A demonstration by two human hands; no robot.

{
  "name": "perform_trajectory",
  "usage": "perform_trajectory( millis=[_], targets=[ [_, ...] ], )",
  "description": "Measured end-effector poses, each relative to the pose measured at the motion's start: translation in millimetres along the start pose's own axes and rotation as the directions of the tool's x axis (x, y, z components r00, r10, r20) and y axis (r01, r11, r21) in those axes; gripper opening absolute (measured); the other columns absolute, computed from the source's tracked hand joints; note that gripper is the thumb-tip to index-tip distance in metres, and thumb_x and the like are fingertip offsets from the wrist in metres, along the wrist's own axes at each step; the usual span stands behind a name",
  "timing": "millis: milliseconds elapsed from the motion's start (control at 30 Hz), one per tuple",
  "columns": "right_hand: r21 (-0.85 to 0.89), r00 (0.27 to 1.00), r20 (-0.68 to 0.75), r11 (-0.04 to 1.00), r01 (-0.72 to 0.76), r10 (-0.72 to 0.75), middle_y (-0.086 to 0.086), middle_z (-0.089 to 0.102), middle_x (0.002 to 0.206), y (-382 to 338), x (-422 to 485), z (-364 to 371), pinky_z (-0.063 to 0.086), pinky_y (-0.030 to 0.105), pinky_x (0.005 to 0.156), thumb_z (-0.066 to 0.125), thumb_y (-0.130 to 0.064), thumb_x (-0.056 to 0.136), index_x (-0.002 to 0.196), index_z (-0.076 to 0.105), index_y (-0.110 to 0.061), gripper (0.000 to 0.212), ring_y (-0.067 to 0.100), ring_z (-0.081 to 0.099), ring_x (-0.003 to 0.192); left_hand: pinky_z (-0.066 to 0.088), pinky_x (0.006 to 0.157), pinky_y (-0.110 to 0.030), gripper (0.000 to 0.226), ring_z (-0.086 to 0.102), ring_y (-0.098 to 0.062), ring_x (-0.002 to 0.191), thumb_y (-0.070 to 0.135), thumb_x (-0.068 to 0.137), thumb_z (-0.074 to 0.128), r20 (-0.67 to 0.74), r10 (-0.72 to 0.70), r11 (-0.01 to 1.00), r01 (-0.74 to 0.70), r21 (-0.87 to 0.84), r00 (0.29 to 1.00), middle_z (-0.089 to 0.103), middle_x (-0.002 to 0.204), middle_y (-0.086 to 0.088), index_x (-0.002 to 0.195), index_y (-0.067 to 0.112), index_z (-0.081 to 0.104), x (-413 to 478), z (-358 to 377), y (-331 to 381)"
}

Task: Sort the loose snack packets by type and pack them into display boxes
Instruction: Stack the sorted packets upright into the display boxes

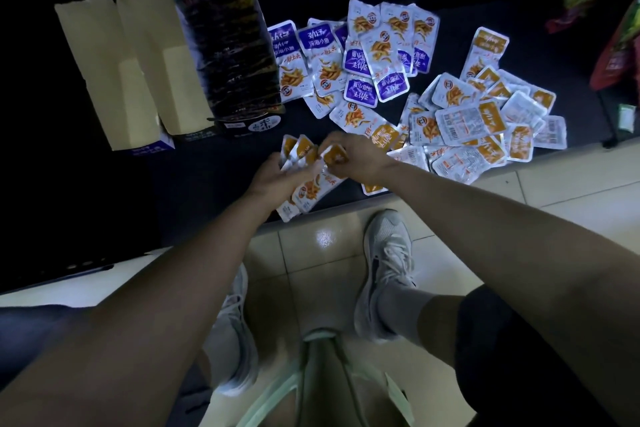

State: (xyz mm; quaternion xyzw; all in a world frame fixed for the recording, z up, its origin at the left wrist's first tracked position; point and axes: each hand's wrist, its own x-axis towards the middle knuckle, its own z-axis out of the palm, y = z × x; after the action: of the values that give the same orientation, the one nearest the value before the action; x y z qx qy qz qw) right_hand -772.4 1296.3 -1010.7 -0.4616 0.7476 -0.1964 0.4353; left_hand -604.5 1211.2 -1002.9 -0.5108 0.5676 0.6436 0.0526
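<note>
My left hand [273,177] grips a fanned stack of orange snack packets [304,192] near the front edge of the black mat. My right hand [356,158] pinches one orange packet [334,154] at the top of that stack. A heap of loose orange packets [481,125] lies to the right. Purple packets [360,52] lie behind the hands in the middle. A display box [228,55] at the back left is filled with a row of dark packets. Two empty display boxes [138,59] with open flaps stand left of it.
The black mat [214,191] covers the floor at the back; its front edge runs just under my hands. Pale floor tiles [536,191] and my two sneakers [388,263] lie below. Colourful large bags [616,28] stand at the far right.
</note>
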Motion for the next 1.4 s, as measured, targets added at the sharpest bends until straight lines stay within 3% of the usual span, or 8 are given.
perform_trajectory(
  millis=[100, 267, 433, 600, 800, 933, 1167, 1400],
  targets=[
    [0.138, 0.995, -0.095, 0.99, -0.028, 0.041, 0.001, 0.058, 0.094, 7, -1, -4, 0.045, 0.025, 0.071, 0.072, -0.009, 0.081, 0.115, 0.055, -0.009, 0.037, 0.014, 0.057, 0.083, 0.048, 0.08, -0.03, 0.05, 0.058, -0.017, 0.097, 0.013, 0.078, 0.078, -0.017, 0.002, 0.995, 0.0, 0.103, 1.0, 0.059, 0.11, 0.0, 0.122, 0.01, 0.054, 3, -1, -3],
    [-0.268, 0.834, -0.534, 0.907, -0.324, 0.141, 0.015, 0.045, 0.133, 28, 4, -15, 0.037, 0.04, 0.102, 0.071, -0.027, 0.083, 0.139, 0.038, -0.009, 0.068, 0.031, 0.041, 0.123, 0.053, 0.084, -0.036, 0.042, 0.064, -0.025, 0.1, 0.006, 0.081, 0.073, -0.061, -0.055, 0.998, 0.056, 0.018, 0.997, 0.066, 0.115, -0.009, 0.12, 0.007, 0.059, 6, -13, -8],
    [-0.392, 0.843, -0.417, 0.769, -0.504, 0.34, 0.014, 0.042, 0.132, 32, 3, -13, 0.034, 0.04, 0.102, 0.077, -0.04, 0.075, 0.135, 0.039, -0.011, 0.077, 0.032, 0.039, 0.125, 0.047, 0.061, -0.023, 0.037, 0.065, -0.017, 0.088, 0.002, 0.084, 0.067, -0.049, -0.068, 0.997, 0.066, -0.037, 0.996, 0.066, 0.108, -0.006, 0.119, 0.007, 0.059, 3, -13, -7],
    [0.078, 0.911, -0.258, 0.947, -0.312, 0.321, 0.009, 0.061, 0.108, 26, -3, -27, 0.045, 0.028, 0.072, 0.076, -0.012, 0.079, 0.11, 0.054, -0.011, 0.037, 0.022, 0.058, 0.091, 0.043, 0.057, -0.02, 0.037, 0.06, -0.014, 0.085, 0.003, 0.088, 0.064, -0.051, -0.069, 0.996, 0.066, -0.059, 0.996, 0.062, 0.109, -0.003, 0.124, 0.007, 0.057, -2, -19, -4],
    [0.41, 0.952, 0.053, 0.862, -0.297, 0.302, 0.0, 0.071, 0.103, 20, -34, -55, 0.049, 0.029, 0.093, 0.077, -0.017, 0.08, 0.105, 0.067, -0.01, 0.027, 0.012, 0.066, 0.091, 0.043, 0.077, -0.028, 0.041, 0.057, -0.022, 0.1, 0.005, 0.089, 0.065, -0.105, -0.085, 0.996, 0.081, -0.044, 0.991, 0.059, 0.121, -0.008, 0.128, 0.006, 0.053, -10, -31, -4],
    [0.268, 0.932, 0.289, 0.916, -0.298, 0.219, 0.001, 0.07, 0.111, 4, -41, -46, 0.048, 0.034, 0.098, 0.08, -0.024, 0.077, 0.109, 0.07, -0.017, 0.035, 0.019, 0.065, 0.105, 0.051, 0.082, -0.037, 0.04, 0.063, -0.029, 0.1, 0.009, 0.087, 0.066, 0.029, -0.111, 0.994, 0.11, 0.025, 0.993, 0.064, 0.118, -0.011, 0.126, 0.012, 0.056, -22, -36, -1],
    [0.173, 0.971, 0.107, 0.958, -0.228, 0.212, 0.003, 0.054, 0.112, -32, -28, -23, 0.049, 0.026, 0.078, 0.087, -0.018, 0.068, 0.123, 0.043, -0.018, 0.07, 0.016, 0.057, 0.102, 0.053, 0.092, -0.045, 0.049, 0.067, -0.024, 0.102, 0.019, 0.081, 0.068, 0.155, -0.029, 0.998, 0.036, -0.044, 0.987, 0.067, 0.119, -0.003, 0.128, 0.023, 0.054, -45, -42, 9],
    [0.1, 0.942, 0.315, 0.983, -0.154, 0.115, 0.0, 0.069, 0.106, -58, -30, -18, 0.055, 0.032, 0.085, 0.081, -0.009, 0.074, 0.116, 0.058, -0.013, 0.048, 0.013, 0.067, 0.096, 0.052, 0.087, -0.04, 0.029, 0.066, -0.028, 0.099, 0.017, 0.083, 0.063, 0.137, -0.034, 0.999, 0.029, 0.037, 0.99, 0.067, 0.109, -0.01, 0.112, 0.018, 0.057, -61, -58, 8]
  ],
)
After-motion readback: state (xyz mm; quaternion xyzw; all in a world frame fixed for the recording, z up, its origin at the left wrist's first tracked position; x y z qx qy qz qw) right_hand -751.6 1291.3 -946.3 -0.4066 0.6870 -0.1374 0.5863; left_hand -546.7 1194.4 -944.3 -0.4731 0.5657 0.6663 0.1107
